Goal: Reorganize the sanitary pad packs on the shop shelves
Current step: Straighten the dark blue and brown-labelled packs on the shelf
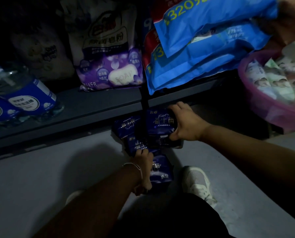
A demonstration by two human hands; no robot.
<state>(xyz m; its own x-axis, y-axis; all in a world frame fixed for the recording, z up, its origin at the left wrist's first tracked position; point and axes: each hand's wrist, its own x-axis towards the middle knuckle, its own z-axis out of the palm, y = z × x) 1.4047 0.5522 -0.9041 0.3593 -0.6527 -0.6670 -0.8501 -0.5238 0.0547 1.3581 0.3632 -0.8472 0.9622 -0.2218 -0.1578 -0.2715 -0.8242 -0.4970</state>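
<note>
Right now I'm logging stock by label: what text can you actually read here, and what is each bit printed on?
"320" plus a character: top blue pack on the shelf.
"SOAP": purple and white soap powder bag.
"1.8千克": same bag, bottom left corner.
"益生菌": dark blue sanitary pad pack gripped by the right hand.
Blue-labelled bottles, other pad packs, sachets in the pink basin: print too blurred to read.

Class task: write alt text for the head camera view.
A person crouching on a grey floor grips dark blue pad packs, the right hand on one pack, the left hand on another, below a dim shelf.
</note>
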